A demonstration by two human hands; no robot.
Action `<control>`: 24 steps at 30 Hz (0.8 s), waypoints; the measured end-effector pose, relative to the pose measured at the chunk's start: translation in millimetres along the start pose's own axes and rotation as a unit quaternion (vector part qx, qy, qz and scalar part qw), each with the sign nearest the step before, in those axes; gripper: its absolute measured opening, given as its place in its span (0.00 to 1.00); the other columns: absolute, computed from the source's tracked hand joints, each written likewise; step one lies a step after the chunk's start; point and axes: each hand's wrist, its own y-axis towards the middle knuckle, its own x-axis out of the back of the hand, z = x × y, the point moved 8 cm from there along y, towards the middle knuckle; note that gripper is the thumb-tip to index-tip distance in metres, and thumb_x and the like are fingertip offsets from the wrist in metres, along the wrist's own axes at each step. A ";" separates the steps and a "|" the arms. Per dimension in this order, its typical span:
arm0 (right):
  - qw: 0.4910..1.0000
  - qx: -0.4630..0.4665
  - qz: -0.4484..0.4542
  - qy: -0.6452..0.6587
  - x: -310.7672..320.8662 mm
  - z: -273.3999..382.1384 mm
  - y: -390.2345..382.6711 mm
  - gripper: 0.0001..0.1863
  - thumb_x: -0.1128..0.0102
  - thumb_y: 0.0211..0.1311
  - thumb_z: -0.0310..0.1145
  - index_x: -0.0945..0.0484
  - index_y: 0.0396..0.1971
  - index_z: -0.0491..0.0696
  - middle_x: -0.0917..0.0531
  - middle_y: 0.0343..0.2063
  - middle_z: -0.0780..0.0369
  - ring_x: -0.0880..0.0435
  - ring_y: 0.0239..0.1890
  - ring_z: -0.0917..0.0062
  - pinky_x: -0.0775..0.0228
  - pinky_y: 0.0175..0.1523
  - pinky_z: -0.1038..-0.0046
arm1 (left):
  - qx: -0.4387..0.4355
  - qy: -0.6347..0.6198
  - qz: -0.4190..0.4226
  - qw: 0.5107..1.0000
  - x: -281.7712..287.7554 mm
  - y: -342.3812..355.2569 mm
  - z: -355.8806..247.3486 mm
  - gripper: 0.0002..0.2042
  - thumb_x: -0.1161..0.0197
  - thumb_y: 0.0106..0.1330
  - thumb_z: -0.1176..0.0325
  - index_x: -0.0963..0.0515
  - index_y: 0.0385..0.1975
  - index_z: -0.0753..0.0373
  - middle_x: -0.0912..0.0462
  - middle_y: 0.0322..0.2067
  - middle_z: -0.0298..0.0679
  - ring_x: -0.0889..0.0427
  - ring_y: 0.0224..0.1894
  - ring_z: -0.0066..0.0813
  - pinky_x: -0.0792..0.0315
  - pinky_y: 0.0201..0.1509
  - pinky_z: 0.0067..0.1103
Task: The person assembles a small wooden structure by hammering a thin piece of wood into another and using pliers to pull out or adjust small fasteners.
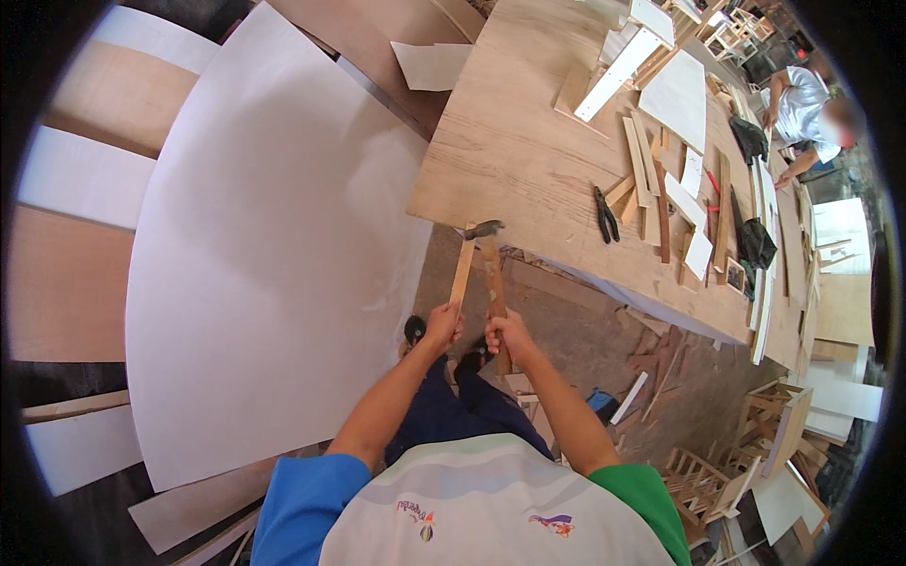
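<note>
My left hand [444,327] is closed round the lower end of a narrow wooden strip [462,272], which points up toward the table corner. In my right hand [510,337] is a hammer [494,274], gripped by its wooden handle. The dark hammer head is level with the strip's upper end, right beside or against it; I cannot tell if they touch. Both hands are in front of my body, above the floor. Just beyond them is the near edge of a large wooden worktable [510,179].
On the table lie black-handled pliers [606,215], several wood strips [642,156] and white panel pieces [678,99]. A large white curved board [274,264] fills my left side. At the far right a person [802,113] leans over the work. Wood scraps [661,363] litter the floor.
</note>
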 end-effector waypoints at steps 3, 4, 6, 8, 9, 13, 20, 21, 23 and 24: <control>1.000 0.006 0.010 -0.022 -8.9 -6.2 -5.1 0.11 0.51 0.52 0.22 0.34 0.37 0.45 0.32 0.16 0.65 0.35 0.13 0.83 0.40 0.16 0.77 | 0.011 0.053 0.001 0.999 7.7 -11.6 -12.0 0.20 0.53 0.72 0.51 0.32 0.24 0.62 0.37 0.13 0.31 0.39 0.10 0.21 0.44 0.12 0.20; 1.000 0.024 0.000 -0.013 -9.5 0.3 -8.2 0.11 0.51 0.52 0.22 0.34 0.37 0.45 0.32 0.16 0.65 0.35 0.13 0.83 0.40 0.16 0.77 | 0.012 0.052 0.005 0.999 10.7 -8.6 -10.8 0.20 0.53 0.72 0.51 0.32 0.25 0.62 0.37 0.12 0.31 0.39 0.10 0.21 0.44 0.12 0.19; 0.998 0.059 -0.018 0.005 -7.0 15.4 -12.9 0.10 0.51 0.53 0.22 0.34 0.37 0.45 0.32 0.16 0.65 0.35 0.13 0.83 0.40 0.16 0.77 | 0.014 0.049 0.012 0.999 16.5 -2.9 -8.1 0.20 0.53 0.72 0.51 0.32 0.26 0.61 0.37 0.12 0.31 0.39 0.10 0.21 0.45 0.12 0.19; 0.995 0.084 -0.050 0.007 10.7 31.3 -10.9 0.09 0.51 0.54 0.22 0.34 0.36 0.45 0.32 0.17 0.65 0.35 0.13 0.83 0.40 0.16 0.77 | 0.017 0.041 0.018 0.999 11.7 -3.8 -9.7 0.20 0.53 0.72 0.50 0.32 0.26 0.62 0.37 0.13 0.31 0.40 0.11 0.21 0.45 0.13 0.18; 0.993 0.097 -0.066 0.008 20.7 39.1 -9.8 0.09 0.51 0.54 0.22 0.34 0.36 0.45 0.32 0.17 0.65 0.35 0.13 0.83 0.40 0.16 0.77 | 0.018 0.037 0.021 0.999 9.3 -4.8 -10.1 0.20 0.53 0.72 0.50 0.32 0.26 0.62 0.37 0.13 0.31 0.40 0.11 0.21 0.45 0.13 0.18; 0.987 0.113 -0.113 -0.020 55.8 60.4 -12.4 0.07 0.50 0.55 0.22 0.35 0.33 0.45 0.32 0.17 0.65 0.33 0.13 0.82 0.39 0.17 0.77 | 0.016 0.010 0.036 0.999 -3.0 -8.6 -7.0 0.20 0.54 0.72 0.51 0.33 0.26 0.62 0.38 0.13 0.30 0.40 0.11 0.20 0.44 0.13 0.18; 0.969 0.108 -0.133 -0.176 61.4 60.3 -24.1 0.05 0.49 0.56 0.23 0.34 0.32 0.44 0.31 0.17 0.65 0.32 0.13 0.82 0.37 0.17 0.77 | 0.035 -0.034 0.081 0.995 -25.0 -6.0 13.8 0.19 0.55 0.73 0.51 0.33 0.29 0.61 0.38 0.15 0.31 0.41 0.13 0.19 0.44 0.14 0.17; 0.964 0.111 -0.128 -0.206 61.0 57.5 -22.9 0.05 0.49 0.56 0.23 0.34 0.32 0.44 0.31 0.17 0.65 0.32 0.13 0.82 0.37 0.17 0.77 | 0.040 -0.044 0.097 0.994 -30.9 -7.4 16.8 0.19 0.55 0.73 0.50 0.33 0.29 0.60 0.38 0.16 0.31 0.41 0.14 0.19 0.44 0.15 0.17; 0.965 0.114 -0.114 -0.209 57.8 52.4 -19.1 0.05 0.49 0.56 0.23 0.34 0.33 0.43 0.30 0.17 0.65 0.32 0.13 0.82 0.37 0.17 0.76 | 0.052 -0.057 0.088 0.993 -35.3 -10.4 17.3 0.18 0.55 0.73 0.50 0.34 0.30 0.60 0.39 0.17 0.30 0.41 0.14 0.19 0.45 0.15 0.16; 0.965 0.116 -0.107 -0.211 56.2 50.1 -17.4 0.06 0.49 0.56 0.23 0.34 0.33 0.43 0.30 0.17 0.65 0.32 0.13 0.82 0.37 0.16 0.76 | 0.057 -0.064 0.083 0.993 -37.0 -11.9 17.2 0.18 0.55 0.73 0.50 0.34 0.30 0.60 0.39 0.17 0.30 0.42 0.15 0.18 0.45 0.15 0.16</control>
